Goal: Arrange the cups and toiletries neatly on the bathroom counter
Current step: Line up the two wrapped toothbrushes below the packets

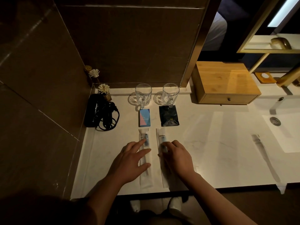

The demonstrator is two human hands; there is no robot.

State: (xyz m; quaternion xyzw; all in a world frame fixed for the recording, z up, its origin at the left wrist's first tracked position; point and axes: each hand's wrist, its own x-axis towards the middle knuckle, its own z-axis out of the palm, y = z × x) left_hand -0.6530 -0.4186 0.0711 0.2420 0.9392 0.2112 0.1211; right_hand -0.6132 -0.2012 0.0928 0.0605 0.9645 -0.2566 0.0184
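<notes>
Cups and toiletries in two columns on the surface

We see two glass mugs upright on coasters at the back, a blue box and black sachet before them, and two wrapped toothbrush kits lying lengthwise nearest us.

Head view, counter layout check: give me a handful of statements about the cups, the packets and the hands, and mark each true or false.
1. Two glass mugs, left glass mug and right glass mug, stand upright near the wall. True.
2. The blue box lies in front of the right mug. False: it lies in front of the left one; the black sachet lies in front of the right.
3. Each hand rests on a wrapped toothbrush packet. True: left hand on the left packet, right hand on the right packet.
4. The two packets lie crossed. False: they lie side by side, apart.
5. The wooden box has its drawer pulled open. False: it is shut.
</notes>
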